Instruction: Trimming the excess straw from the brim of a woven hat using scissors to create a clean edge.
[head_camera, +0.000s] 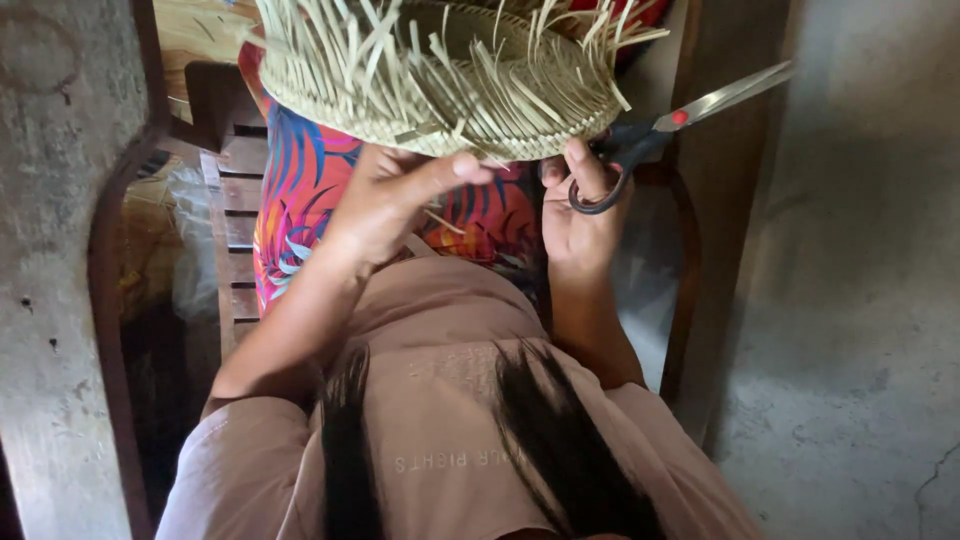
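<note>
— Do you see what the person holds up there?

— Yes. It is a woven straw basket (440, 75), round, with many loose strip ends standing out along its rim. It is lifted in front of the chest, above the lap, and does not rest on any bench.

— And the hands?

— The left hand (385, 205) is under the lower edge of the basket. The thumb presses up against the weave and the other fingers curl behind it, so it supports the piece from below. The right hand (580, 215) is closed around the dark handles of a pair of scissors (665, 125). The fingers go through the loop and the silver blades point away to the right, up past the basket rim. I cannot tell if the blades are a little apart or together.

— Where does the person sit?

— On a wooden chair (225, 190) with slats, next to a grey concrete wall (50, 250). A colourful patterned cloth (300, 190) covers the lap under the basket.

— What can go wrong here, in your opinion?

— I think the left thumb is very near the place where the blades would cut. If the basket turns or slips on that one supporting hand, the scissors can catch a finger. Also a blade can go too deep and cut a woven strip, not only the free end, and then the rim can open. And the sharp straw ends can scratch the wrist.
</note>
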